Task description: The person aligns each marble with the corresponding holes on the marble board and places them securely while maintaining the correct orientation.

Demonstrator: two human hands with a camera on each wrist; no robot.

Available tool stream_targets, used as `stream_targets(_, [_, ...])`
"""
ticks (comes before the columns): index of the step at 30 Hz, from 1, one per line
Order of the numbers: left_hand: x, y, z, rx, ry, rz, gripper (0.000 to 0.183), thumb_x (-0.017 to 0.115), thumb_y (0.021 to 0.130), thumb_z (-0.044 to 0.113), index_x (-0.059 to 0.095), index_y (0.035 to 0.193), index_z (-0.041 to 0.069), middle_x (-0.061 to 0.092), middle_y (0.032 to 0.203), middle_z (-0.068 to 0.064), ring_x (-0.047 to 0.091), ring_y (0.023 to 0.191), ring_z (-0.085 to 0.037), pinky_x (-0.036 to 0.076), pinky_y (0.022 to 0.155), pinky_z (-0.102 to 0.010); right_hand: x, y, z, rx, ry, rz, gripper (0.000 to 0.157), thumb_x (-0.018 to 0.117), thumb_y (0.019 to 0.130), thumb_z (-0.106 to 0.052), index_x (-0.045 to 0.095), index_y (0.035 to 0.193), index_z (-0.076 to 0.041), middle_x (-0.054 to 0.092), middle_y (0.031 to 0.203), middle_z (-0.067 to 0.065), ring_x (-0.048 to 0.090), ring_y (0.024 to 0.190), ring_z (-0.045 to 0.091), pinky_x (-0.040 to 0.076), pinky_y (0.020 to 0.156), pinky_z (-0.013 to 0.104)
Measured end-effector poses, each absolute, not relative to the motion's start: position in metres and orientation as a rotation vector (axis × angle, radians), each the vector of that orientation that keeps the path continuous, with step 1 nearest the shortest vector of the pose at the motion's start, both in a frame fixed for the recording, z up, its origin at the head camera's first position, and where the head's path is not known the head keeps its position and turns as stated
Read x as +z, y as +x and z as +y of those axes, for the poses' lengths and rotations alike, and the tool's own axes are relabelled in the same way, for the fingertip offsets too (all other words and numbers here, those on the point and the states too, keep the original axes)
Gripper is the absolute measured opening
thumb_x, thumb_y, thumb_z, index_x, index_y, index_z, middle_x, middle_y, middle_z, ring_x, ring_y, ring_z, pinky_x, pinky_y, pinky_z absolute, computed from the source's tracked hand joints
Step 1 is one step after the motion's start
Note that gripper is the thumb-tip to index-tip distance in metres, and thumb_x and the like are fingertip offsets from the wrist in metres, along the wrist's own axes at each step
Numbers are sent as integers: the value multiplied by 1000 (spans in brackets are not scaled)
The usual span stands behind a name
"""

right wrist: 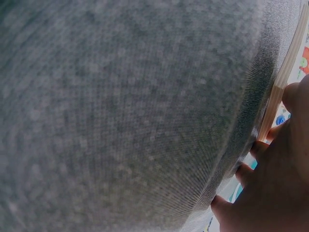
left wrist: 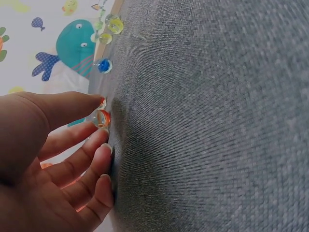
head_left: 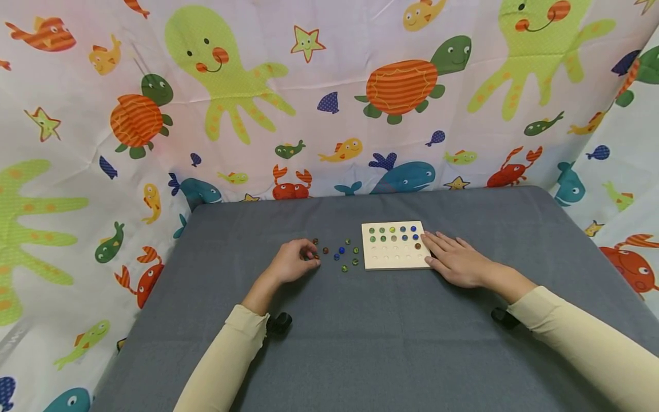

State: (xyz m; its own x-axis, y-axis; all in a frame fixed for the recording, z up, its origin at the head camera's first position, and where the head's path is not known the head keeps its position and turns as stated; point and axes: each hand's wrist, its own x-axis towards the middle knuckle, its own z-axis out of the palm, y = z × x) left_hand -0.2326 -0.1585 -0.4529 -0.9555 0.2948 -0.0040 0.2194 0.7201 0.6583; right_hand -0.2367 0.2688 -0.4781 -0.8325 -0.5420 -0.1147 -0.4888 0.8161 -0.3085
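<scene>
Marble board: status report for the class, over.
Left hand at orange marble, grip unclear. Right hand touching board, right side. Board part-filled. Loose marbles between left hand and board.

No text, number or label can be read on the board (head_left: 396, 263). The printed cloth (head_left: 329, 131) behind it shows only pictures.

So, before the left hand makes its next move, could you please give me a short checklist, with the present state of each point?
1. Orange glass marble within reach of the left hand's fingers: ok.
2. Firm pinch on that marble: cannot tell.
3. Left fingers well away from other marbles: not ok, a reddish-brown marble lies close by.
4. Right hand touching the wooden board's right edge: ok.
5. Free holes in the board's third row, left of its single brown marble: ok.
</scene>
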Motion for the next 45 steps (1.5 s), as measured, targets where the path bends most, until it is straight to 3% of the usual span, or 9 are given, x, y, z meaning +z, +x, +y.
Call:
stream_targets(12, [-457, -236, -155, 995, 425, 2883, 8, 80, 88, 12, 74, 94, 10, 66, 81, 2, 58, 72, -12, 48, 73, -34, -473, -235, 267, -394, -790, 2784, 66, 34, 111, -46, 21, 164, -9, 19, 169, 14, 16, 155, 42, 12, 116, 71])
stream_targets(21, [-461, -235, -154, 973, 338, 2885, 8, 80, 90, 18, 73, 93, 15, 66, 81, 4, 57, 70, -12, 45, 67, -33, -468, -230, 264, -413, -808, 2792, 67, 35, 111, -47, 23, 163, -7, 22, 168, 17, 18, 153, 44, 14, 115, 72])
stream_targets(30, [-459, -232, -155, 1095, 388, 2857, 8, 78, 91, 14, 74, 97, 10, 70, 83, 0, 60, 67, -11, 49, 68, -33, -471, -231, 265, -406, -786, 2799, 65, 36, 111, -45, 23, 163, -8, 22, 168, 16, 18, 154, 43, 14, 115, 72])
stream_targets(45, [-446, -226, -144, 1215, 415, 2781, 8, 76, 93, 14, 74, 100, 9, 71, 88, -1, 64, 68, -12, 52, 63, -30, -473, -232, 267, -423, -811, 2791, 68, 34, 110, -49, 21, 164, -10, 21, 169, 16, 17, 154, 44, 13, 115, 72])
